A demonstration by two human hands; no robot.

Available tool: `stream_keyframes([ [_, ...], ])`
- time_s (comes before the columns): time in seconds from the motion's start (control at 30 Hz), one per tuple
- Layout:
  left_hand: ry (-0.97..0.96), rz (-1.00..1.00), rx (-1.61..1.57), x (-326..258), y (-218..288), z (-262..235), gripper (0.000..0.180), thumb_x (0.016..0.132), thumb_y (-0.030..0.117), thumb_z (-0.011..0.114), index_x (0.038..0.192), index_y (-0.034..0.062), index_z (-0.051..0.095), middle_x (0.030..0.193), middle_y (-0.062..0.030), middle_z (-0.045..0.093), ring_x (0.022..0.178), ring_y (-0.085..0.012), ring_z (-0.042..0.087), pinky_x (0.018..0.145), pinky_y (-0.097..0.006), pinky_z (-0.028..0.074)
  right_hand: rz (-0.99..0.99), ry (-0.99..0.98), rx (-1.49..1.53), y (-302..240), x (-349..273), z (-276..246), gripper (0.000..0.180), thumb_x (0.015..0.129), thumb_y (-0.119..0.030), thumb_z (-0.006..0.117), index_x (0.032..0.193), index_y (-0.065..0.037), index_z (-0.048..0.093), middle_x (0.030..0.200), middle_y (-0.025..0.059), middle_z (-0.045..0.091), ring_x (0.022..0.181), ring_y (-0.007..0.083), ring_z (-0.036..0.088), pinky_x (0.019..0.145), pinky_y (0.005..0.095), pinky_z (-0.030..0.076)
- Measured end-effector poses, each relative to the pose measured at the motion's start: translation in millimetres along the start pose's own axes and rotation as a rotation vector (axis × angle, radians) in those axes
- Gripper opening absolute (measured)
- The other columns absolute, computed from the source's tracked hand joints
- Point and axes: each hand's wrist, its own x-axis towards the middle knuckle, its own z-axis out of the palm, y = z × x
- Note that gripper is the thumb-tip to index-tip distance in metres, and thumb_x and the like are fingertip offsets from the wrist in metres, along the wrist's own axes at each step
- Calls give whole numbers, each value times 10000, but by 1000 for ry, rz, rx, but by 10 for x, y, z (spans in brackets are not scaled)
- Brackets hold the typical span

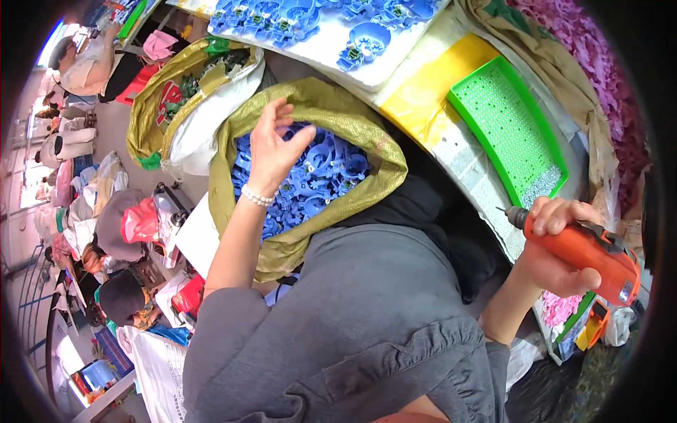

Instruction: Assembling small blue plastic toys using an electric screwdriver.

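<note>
We see the blue plastic parts (321, 173) heaped in a yellow-green woven sack (367, 134) that stands open just in front of the person's knees, and the left hand (271, 151) hovers over the heap with fingers spread and loosely curled — grasping nothing as far as we can tell. The right hand (557, 247) is clenched around an orange power screwdriver (589, 254), its bit pointing up-left toward the edge of the surface (479, 183). On that surface lies a green perforated tray (511, 130) beside a yellow sheet (430, 88), and farther back more blue parts (310, 17) sit on a white board. A second sack (187, 99) with green pieces stands to the left of the first. We judge the risks modest: the sack's soft rim could fold inward and parts could spill to the floor if the left hand drags against it, and the screwdriver — held one-handed off to the side — could knock the tray's near corner.
</note>
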Motion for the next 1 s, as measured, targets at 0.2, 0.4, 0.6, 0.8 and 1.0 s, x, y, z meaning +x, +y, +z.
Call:
stream_keyframes([
  [0.2, 128, 359, -46, 630, 559, 196, 279, 785, 152, 694, 988, -27, 629, 901, -135, 668, 693, -173, 658, 643, -279, 526, -7, 24, -6, -7, -35, -23, 849, 773, -733, 517, 1164, 19, 477, 788, 64, 538, 629, 173, 512, 609, 314, 405],
  [0.4, -53, 428, 151, 1091, 725, 247, 392, 855, 302, 651, 1074, -22, 626, 888, -95, 673, 756, -132, 616, 695, -263, 498, -5, 91, -94, -90, -124, -121, 832, 782, -725, 511, 1150, 20, 476, 784, 63, 538, 630, 170, 513, 626, 318, 405],
  [0.6, -363, 312, 292, 1330, 711, 294, 664, 775, 448, 718, 1173, -61, 568, 854, -87, 606, 795, -160, 571, 717, -288, 471, 26, 114, -111, -144, -134, -158, 844, 764, -741, 516, 1130, 19, 489, 776, 58, 536, 620, 167, 509, 627, 316, 400],
  [0.8, -422, 158, 105, 1341, 835, 292, 459, 710, 272, 800, 1015, -7, 600, 819, 19, 540, 715, -89, 482, 616, -231, 394, 37, 96, -95, -253, -136, -249, 828, 776, -724, 504, 1156, 11, 503, 793, 52, 524, 663, 168, 493, 670, 344, 384],
  [1.0, -339, 87, -45, 1241, 828, 93, 286, 712, 174, 758, 913, 69, 585, 743, 53, 483, 668, -62, 485, 568, -217, 398, 42, 132, -105, -290, 14, -420, 874, 779, -764, 441, 1141, 29, 511, 811, 65, 546, 673, 189, 510, 679, 373, 417],
])
